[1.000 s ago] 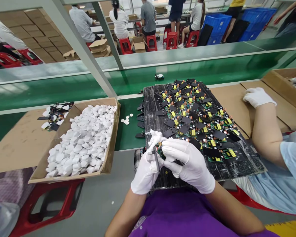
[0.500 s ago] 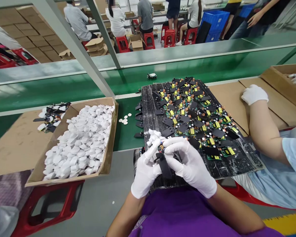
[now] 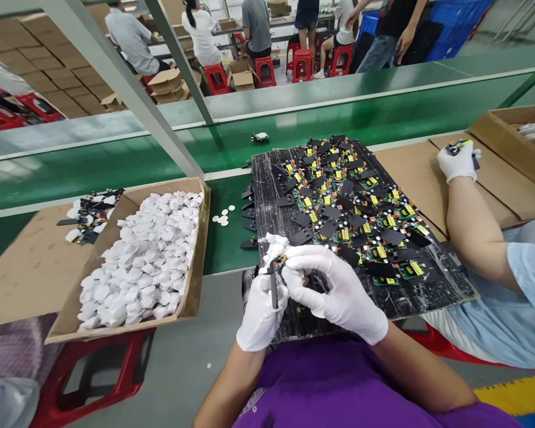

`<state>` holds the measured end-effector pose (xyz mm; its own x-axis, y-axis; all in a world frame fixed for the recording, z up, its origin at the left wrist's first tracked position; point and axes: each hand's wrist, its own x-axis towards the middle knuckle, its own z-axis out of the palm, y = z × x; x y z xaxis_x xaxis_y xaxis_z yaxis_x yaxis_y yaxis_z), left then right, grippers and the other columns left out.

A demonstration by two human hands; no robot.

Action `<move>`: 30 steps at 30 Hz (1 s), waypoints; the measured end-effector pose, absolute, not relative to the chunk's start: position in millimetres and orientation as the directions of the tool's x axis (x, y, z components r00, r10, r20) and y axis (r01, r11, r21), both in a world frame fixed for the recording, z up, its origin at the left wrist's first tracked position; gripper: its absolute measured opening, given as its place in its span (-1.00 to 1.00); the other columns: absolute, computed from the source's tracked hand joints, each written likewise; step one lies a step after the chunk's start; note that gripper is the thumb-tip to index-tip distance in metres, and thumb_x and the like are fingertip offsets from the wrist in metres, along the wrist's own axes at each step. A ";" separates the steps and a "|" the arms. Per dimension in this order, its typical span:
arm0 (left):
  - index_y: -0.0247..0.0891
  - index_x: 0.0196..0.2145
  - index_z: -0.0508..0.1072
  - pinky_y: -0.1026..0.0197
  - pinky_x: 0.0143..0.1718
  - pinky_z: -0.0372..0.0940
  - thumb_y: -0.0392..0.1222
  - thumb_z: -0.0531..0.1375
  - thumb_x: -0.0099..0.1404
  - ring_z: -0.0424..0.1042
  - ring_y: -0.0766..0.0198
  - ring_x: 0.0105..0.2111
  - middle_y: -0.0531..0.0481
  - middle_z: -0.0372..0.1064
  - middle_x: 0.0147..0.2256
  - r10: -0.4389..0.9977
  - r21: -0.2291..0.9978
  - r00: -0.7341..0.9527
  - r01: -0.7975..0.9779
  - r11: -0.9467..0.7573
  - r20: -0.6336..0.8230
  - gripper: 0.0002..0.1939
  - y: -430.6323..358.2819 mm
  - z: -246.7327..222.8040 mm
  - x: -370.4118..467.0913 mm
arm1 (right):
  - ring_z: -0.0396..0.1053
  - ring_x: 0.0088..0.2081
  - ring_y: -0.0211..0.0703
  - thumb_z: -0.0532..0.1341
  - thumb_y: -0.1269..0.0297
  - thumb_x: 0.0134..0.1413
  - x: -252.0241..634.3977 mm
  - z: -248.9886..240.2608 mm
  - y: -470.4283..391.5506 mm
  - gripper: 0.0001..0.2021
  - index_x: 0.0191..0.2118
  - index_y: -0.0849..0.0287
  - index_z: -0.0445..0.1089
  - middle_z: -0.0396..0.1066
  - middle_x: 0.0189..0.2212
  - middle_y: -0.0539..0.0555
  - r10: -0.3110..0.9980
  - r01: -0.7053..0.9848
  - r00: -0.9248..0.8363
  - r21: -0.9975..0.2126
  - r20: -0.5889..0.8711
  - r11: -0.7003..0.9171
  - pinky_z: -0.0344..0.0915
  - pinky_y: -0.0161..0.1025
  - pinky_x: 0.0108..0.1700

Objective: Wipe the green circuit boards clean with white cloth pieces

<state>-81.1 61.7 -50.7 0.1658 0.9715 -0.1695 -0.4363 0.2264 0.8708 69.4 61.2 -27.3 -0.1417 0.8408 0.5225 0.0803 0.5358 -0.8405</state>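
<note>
jutting from left grip (image 3: 259, 315): black-tabbed board (image 3: 274, 284)

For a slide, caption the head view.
Gloved left hand and right hand meet at an electronic assembly over a black panel bearing circuit boards, a carton of white pieces at left.

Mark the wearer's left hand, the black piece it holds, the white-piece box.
Left hand (image 3: 259, 315): head view, gloved middle.
Black piece (image 3: 274, 288): head view, lower length.
White-piece box (image 3: 200, 255): head view, right wall.
</note>
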 end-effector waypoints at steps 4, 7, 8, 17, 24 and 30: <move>-0.19 -0.01 0.57 -0.03 0.27 0.19 0.07 0.49 -0.07 0.32 -0.13 0.19 -0.15 0.50 0.02 0.988 0.937 0.134 -0.330 0.112 -0.071 -0.35 63.6 -52.2 -87.3 | 0.43 0.04 -0.17 0.32 0.46 0.15 69.3 -19.8 59.3 -0.73 -0.05 0.08 0.40 0.47 -0.06 0.09 0.822 0.082 -0.142 -0.821 0.552 0.565 0.35 -0.17 0.14; -0.14 0.07 0.52 0.00 0.32 0.11 0.05 0.45 0.03 0.25 -0.10 0.26 -0.13 0.41 0.16 0.989 0.966 0.145 -0.253 0.058 -0.022 -0.35 65.6 -52.4 -91.5 | 0.42 0.07 -0.14 0.30 0.46 0.16 71.5 -20.0 61.0 -0.72 -0.03 0.08 0.40 0.46 -0.04 0.11 0.817 0.058 -0.183 -0.824 0.546 0.564 0.33 -0.12 0.17; -0.14 0.08 0.52 0.00 0.32 0.11 0.04 0.44 0.05 0.25 -0.09 0.26 -0.13 0.40 0.17 0.989 0.972 0.147 -0.230 0.049 -0.015 -0.36 65.6 -52.1 -92.0 | 0.42 0.08 -0.12 0.31 0.44 0.15 71.5 -21.1 61.6 -0.73 -0.04 0.08 0.40 0.46 -0.04 0.12 0.824 0.043 -0.190 -0.834 0.534 0.550 0.34 -0.09 0.16; -0.16 0.04 0.55 0.01 0.24 0.22 -0.08 0.48 -0.01 0.34 -0.09 0.19 -0.11 0.50 0.07 0.994 0.991 0.106 -0.126 0.048 -0.035 -0.38 61.2 -49.1 -93.9 | 0.44 -0.03 -0.14 0.29 0.32 0.21 70.6 -25.7 63.5 -0.88 -0.14 0.05 0.41 0.45 -0.10 0.09 0.815 0.087 -0.124 -0.812 0.566 0.577 0.39 -0.12 0.05; -0.19 -0.17 0.58 -0.07 0.08 0.34 0.15 0.38 0.07 0.42 -0.09 0.05 -0.12 0.50 -0.20 0.931 0.849 0.295 -0.415 0.327 -0.215 -0.55 61.5 -47.9 -84.7 | 0.34 0.20 0.02 0.37 0.16 0.13 78.4 -40.7 70.9 -0.42 0.24 -0.02 0.23 0.35 0.18 0.17 0.745 0.364 -0.230 -0.655 0.626 0.662 0.34 0.01 0.19; -0.14 -0.07 0.53 0.09 0.13 0.31 0.28 0.19 0.26 0.41 0.12 0.02 -0.07 0.47 -0.11 0.921 0.788 0.289 -0.487 0.377 -0.262 -0.50 65.5 -47.3 -66.0 | 0.44 0.08 -0.01 0.33 0.22 0.19 72.6 -46.6 71.0 -0.47 0.23 0.01 0.23 0.47 0.05 0.17 0.644 0.441 -0.228 -0.513 0.730 0.737 0.41 -0.05 0.07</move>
<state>-66.0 65.5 -47.3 0.2893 0.9207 -0.2621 -0.4866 0.3772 0.7880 72.6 71.0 -46.6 -0.2280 0.6443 0.7300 0.4407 0.7369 -0.5127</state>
